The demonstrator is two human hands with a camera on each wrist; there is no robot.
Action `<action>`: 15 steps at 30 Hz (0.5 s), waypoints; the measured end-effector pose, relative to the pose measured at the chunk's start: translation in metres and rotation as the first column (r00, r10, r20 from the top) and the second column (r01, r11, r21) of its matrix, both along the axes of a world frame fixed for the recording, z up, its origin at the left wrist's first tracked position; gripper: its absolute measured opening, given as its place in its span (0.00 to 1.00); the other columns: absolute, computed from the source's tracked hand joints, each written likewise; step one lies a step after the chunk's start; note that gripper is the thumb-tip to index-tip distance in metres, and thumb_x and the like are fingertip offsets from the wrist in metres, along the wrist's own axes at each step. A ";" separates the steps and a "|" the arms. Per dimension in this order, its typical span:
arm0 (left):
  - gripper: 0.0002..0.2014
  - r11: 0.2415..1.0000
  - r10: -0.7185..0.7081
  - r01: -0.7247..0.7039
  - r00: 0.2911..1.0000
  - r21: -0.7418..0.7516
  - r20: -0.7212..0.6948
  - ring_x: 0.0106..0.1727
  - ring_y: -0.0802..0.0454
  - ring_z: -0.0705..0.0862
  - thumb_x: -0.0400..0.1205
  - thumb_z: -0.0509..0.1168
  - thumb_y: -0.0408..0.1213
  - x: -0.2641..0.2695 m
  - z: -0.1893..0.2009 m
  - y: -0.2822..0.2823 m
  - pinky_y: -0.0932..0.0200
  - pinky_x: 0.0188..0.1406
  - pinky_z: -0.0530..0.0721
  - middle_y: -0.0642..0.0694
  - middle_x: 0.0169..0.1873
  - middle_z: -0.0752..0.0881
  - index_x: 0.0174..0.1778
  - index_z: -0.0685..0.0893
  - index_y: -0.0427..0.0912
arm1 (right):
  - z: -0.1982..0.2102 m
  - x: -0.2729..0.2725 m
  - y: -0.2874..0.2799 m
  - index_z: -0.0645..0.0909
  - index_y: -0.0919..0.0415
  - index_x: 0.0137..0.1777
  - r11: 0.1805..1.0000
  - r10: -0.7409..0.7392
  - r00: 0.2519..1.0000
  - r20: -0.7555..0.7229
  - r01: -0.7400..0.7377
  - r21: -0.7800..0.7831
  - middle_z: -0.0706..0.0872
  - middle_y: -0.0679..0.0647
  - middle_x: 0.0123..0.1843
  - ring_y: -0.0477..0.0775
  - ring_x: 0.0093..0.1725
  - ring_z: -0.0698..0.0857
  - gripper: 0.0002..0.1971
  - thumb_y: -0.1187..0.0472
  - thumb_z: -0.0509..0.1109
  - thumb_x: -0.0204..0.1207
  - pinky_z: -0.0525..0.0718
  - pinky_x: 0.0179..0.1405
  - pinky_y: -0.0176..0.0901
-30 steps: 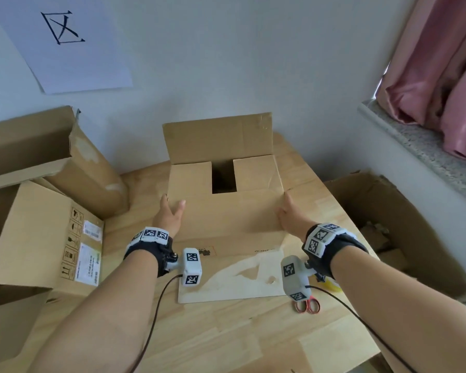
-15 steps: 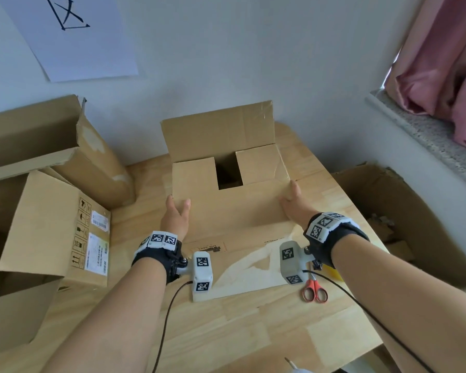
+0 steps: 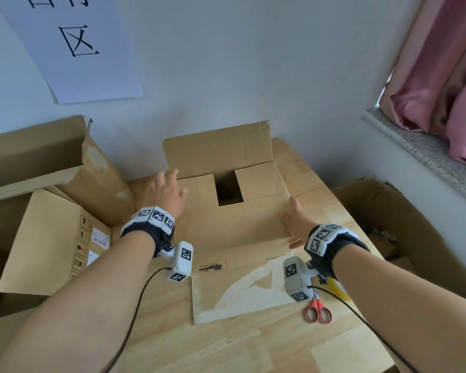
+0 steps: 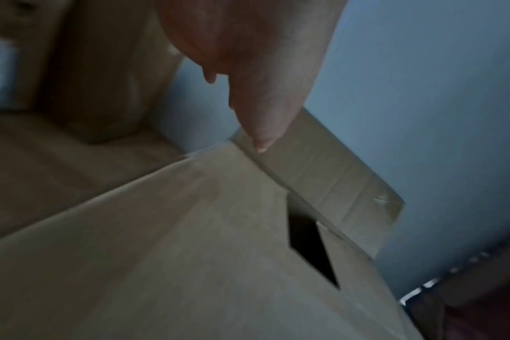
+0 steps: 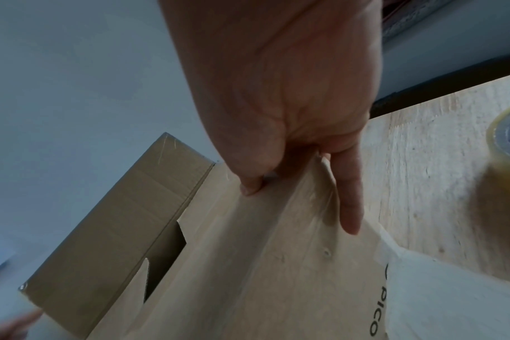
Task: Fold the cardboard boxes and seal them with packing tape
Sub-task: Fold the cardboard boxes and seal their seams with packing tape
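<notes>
Cardboard box (image 3: 226,224) lying at table (image 3: 226,345) centre, flap-folding underway. Right hand (image 3: 293,219) at 3 o'clock pinching near flap's edge; left hand (image 3: 167,192), fingers relaxed and empty, reaching toward 11 o'clock. Probably needing back flap (image 3: 218,149) lowered before taping.

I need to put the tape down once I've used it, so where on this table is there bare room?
Bare wood lies along the table's near edge, in front of the box and left of the scissors. The far left is crowded with other cardboard boxes.
</notes>
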State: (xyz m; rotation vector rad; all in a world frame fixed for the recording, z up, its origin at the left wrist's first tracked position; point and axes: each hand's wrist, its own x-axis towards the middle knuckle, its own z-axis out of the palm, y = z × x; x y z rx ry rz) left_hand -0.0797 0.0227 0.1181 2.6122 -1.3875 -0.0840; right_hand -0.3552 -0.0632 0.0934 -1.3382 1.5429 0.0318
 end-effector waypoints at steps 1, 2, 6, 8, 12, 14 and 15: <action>0.29 0.996 -0.088 0.087 0.994 0.016 0.067 0.77 0.39 0.63 0.84 0.60 0.43 0.001 0.007 -0.014 0.42 0.76 0.61 0.40 0.79 0.59 0.81 0.60 0.47 | 0.001 0.000 0.000 0.42 0.37 0.80 1.000 -0.017 1.000 0.007 0.017 0.020 0.74 0.60 0.55 0.64 0.40 0.83 0.29 0.48 0.54 0.85 0.88 0.48 0.62; 0.31 0.988 -0.153 0.151 0.983 0.023 0.097 0.80 0.39 0.58 0.83 0.60 0.42 0.002 0.014 -0.028 0.39 0.78 0.56 0.43 0.81 0.54 0.82 0.57 0.49 | 0.002 0.000 0.000 0.43 0.38 0.80 0.999 -0.040 0.999 0.013 0.039 0.037 0.75 0.63 0.62 0.64 0.40 0.83 0.29 0.47 0.54 0.85 0.88 0.49 0.61; 0.37 0.973 -0.231 0.227 0.967 0.043 0.109 0.84 0.45 0.42 0.84 0.59 0.41 -0.003 0.042 -0.084 0.35 0.79 0.42 0.49 0.84 0.40 0.84 0.44 0.51 | 0.004 0.000 -0.001 0.46 0.38 0.80 0.989 -0.126 0.992 0.029 0.123 0.076 0.71 0.65 0.72 0.66 0.45 0.80 0.28 0.44 0.53 0.84 0.86 0.47 0.60; 0.38 0.967 -0.232 0.220 0.968 0.125 0.095 0.84 0.45 0.40 0.84 0.59 0.42 0.005 0.050 -0.100 0.34 0.79 0.42 0.49 0.84 0.41 0.84 0.42 0.50 | 0.003 0.000 -0.003 0.44 0.34 0.79 0.991 -0.104 0.994 0.021 0.101 0.082 0.70 0.64 0.71 0.65 0.42 0.78 0.29 0.46 0.55 0.84 0.87 0.44 0.60; 0.31 0.940 -0.174 0.139 0.981 0.311 0.087 0.82 0.41 0.56 0.85 0.59 0.46 0.024 0.063 -0.104 0.33 0.78 0.51 0.42 0.81 0.61 0.82 0.55 0.47 | 0.001 0.000 -0.004 0.48 0.39 0.79 0.986 -0.118 0.992 0.046 0.111 0.122 0.70 0.62 0.72 0.66 0.47 0.79 0.26 0.46 0.54 0.84 0.86 0.52 0.63; 0.23 0.928 -0.197 0.133 0.968 0.348 0.157 0.75 0.40 0.67 0.85 0.55 0.51 0.025 0.065 -0.099 0.38 0.74 0.61 0.40 0.73 0.73 0.76 0.69 0.47 | 0.006 0.002 -0.003 0.55 0.47 0.75 0.974 -0.154 0.987 0.043 0.144 0.175 0.71 0.58 0.69 0.70 0.57 0.79 0.23 0.42 0.51 0.84 0.82 0.60 0.63; 0.22 0.930 -0.213 0.146 0.962 0.337 0.171 0.70 0.40 0.72 0.86 0.52 0.54 0.024 0.064 -0.095 0.41 0.71 0.65 0.40 0.67 0.77 0.70 0.75 0.46 | 0.007 0.003 -0.002 0.53 0.45 0.77 0.974 -0.158 0.987 0.029 0.150 0.172 0.71 0.60 0.69 0.69 0.54 0.81 0.24 0.41 0.50 0.84 0.84 0.58 0.61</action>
